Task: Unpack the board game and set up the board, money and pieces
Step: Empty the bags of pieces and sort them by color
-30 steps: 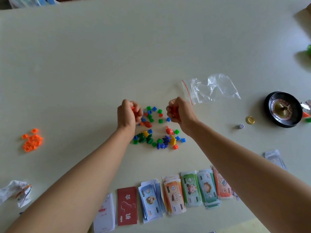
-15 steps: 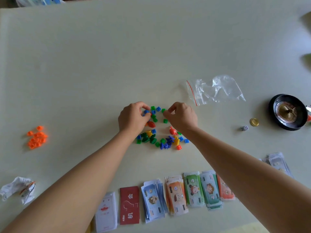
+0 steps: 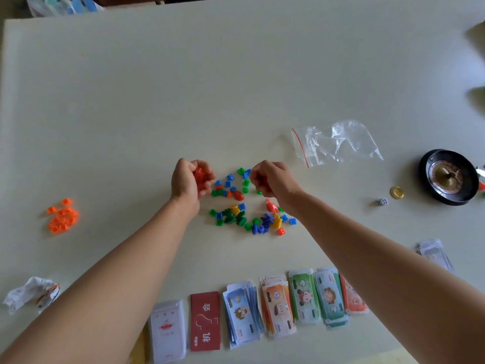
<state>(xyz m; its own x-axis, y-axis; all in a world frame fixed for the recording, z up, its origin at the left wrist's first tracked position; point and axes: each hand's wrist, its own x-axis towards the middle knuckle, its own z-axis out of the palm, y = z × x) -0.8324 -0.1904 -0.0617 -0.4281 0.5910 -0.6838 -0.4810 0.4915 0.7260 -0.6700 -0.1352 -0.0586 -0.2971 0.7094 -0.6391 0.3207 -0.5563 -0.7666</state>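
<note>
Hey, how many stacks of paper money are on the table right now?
5 in the near row: blue stack, orange stack, green stack, teal stack, red stack half under the right arm. A pale stack far right may be another.

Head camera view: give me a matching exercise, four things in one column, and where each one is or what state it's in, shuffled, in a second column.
Things:
1. orange pieces
2. plastic bag
3. die
4. left hand

Places and states:
A. next to the gold coin
B. grips red pieces
C. heaped alone, far left
D. clear, with a red strip along one edge

Pairs: 1-C, 2-D, 3-A, 4-B.
</note>
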